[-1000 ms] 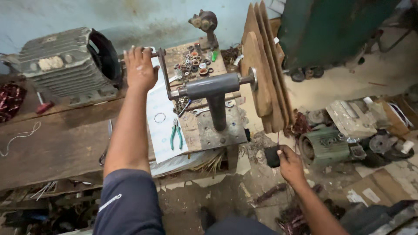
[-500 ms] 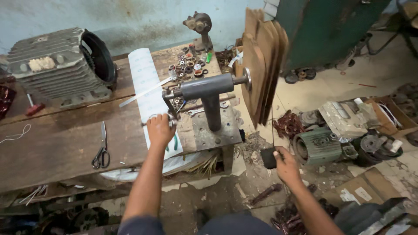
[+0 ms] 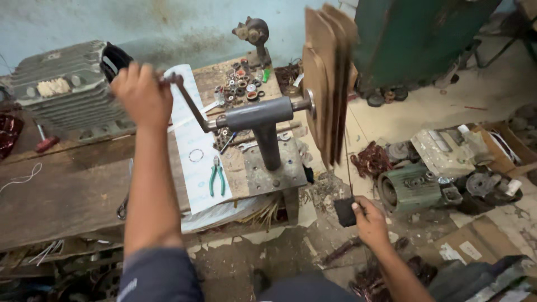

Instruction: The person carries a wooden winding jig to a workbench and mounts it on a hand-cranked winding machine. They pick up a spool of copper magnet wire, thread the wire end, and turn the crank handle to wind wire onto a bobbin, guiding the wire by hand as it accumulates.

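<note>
On the wooden worktop [image 3: 67, 190], the grey winding machine [image 3: 263, 120] sits at frame centre, its shaft lying left to right, wooden formers [image 3: 327, 84] at its right end. The left hand [image 3: 140, 95], upper left, has fingers wrapped around the crank handle [image 3: 187, 100]. Lower right, the right hand [image 3: 369, 221] pinches a small dark pad [image 3: 344, 211].

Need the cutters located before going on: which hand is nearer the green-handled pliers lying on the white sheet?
Left. The left hand grips the metal crank handle up-left of the green-handled pliers; the right hand holds a small dark block low beside the bench, farther off.
</note>
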Demonstrator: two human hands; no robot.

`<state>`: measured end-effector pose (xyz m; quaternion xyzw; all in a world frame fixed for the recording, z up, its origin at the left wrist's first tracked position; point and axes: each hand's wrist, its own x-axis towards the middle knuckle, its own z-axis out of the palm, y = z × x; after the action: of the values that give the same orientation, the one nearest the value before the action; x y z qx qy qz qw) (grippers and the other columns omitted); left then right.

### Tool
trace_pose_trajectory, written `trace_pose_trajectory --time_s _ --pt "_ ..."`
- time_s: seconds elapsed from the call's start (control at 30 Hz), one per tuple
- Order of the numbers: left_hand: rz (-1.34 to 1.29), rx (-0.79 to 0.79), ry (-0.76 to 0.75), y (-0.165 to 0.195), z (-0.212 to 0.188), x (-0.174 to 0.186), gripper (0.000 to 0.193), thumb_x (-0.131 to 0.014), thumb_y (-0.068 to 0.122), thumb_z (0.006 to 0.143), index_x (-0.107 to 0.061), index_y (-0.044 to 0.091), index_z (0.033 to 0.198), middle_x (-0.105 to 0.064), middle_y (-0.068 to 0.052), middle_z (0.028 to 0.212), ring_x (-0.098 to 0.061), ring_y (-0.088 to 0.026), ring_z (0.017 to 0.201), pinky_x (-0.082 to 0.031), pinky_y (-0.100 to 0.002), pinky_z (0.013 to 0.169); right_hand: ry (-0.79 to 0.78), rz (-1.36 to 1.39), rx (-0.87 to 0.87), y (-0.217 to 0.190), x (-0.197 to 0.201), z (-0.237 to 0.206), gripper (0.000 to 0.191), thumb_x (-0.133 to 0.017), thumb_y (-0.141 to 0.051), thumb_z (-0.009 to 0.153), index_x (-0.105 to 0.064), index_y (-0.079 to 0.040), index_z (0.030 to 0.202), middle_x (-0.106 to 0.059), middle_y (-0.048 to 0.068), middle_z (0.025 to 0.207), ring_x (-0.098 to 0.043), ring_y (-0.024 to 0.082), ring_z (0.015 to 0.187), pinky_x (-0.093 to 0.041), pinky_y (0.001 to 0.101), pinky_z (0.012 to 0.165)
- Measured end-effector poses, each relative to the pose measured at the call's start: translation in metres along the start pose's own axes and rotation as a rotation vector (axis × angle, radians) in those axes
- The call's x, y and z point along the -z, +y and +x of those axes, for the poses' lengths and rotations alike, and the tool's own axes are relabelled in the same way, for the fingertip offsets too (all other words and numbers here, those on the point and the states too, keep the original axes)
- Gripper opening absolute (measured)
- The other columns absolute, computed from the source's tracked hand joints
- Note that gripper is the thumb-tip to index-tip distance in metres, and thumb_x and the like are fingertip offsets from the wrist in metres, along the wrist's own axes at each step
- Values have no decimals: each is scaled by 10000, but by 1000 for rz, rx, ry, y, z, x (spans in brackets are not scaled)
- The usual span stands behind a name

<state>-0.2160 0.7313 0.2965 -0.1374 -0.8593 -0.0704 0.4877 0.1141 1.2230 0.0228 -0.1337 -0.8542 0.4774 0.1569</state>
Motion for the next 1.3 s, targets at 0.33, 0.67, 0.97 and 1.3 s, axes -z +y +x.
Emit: trace_pose_trajectory --time_s 0.33,0.67,0.97,1.3 --pt "0 103 -678 53 -195 -72 398 -729 227 758 -674 72 1120 -680 -165 1122 -608 -388 1135 -382 -599 1142 -21 16 -63 4 -12 -1 263 -620 -243 988 -687 -52 1157 -733 168 905 -689 232 801 -545 364 783" --pt "174 -27 5 39 -50 78 213 -789 226 694 -623 146 802 -602 -84 782 -587 -311 748 -418 -471 708 14 9 -70 -15 1 -7 269 -610 -235 964 -671 -65 1162 -727 168 869 -735 266 799 -549 384 750" --pt "151 28 -622 31 -88 -119 536 -707 283 852 -600 48 1321 -623 -227 1303 -427 -535 1383 -253 -665 1150 -1 17 -81 1 -13 2 269 -631 -264 969 -676 -69 1149 -711 173 872 -682 239 775 -533 365 756" --pt "244 96 -405 71 -134 125 195 -816 310 667 -685 166 674 -654 -67 661 -640 -287 662 -475 -482 721 -11 98 -37 -10 -1 -9 216 -602 -178 983 -678 -34 1124 -719 127 826 -676 163 758 -538 321 730"
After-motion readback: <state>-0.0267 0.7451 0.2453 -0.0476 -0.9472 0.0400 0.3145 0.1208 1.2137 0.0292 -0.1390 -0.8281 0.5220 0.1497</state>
